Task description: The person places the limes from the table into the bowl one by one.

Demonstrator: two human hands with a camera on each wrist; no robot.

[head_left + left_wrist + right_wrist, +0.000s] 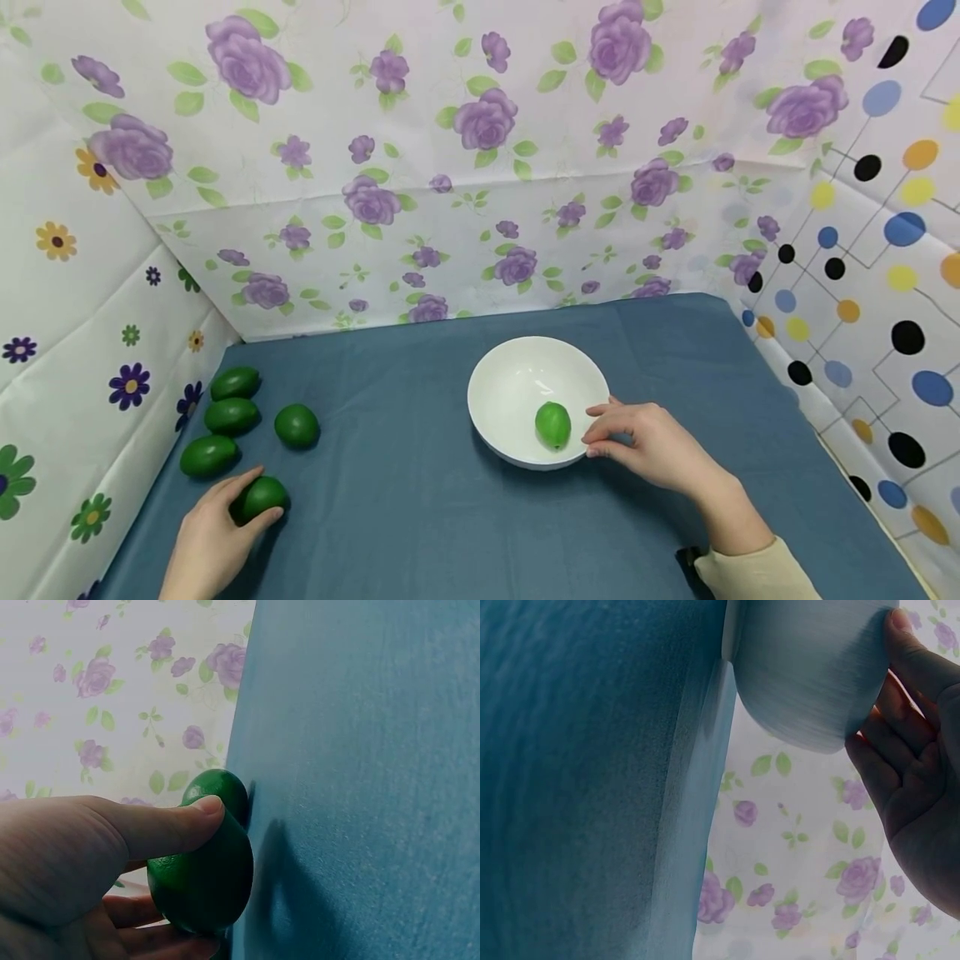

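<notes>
My left hand [213,533] grips a smooth, dark green oval fruit [264,498] at the lower left of the head view. Its thumb lies across the fruit [206,881] in the left wrist view, with the other fingers round the far side. A white bowl [498,375] stands right of centre on the cloth, holding a brighter green lime [553,425] with a pointed tip. At the bowl's right edge, my right hand [660,446] holds the rim between thumb and fingers. The bowl's outer wall [810,675] shows in the right wrist view.
Several more dark green fruits lie near the left edge, among them a single one [297,427] and a stacked-looking row [232,416]. Blue cloth [390,500] covers the table. Patterned sheets [480,208] hang behind and at both sides.
</notes>
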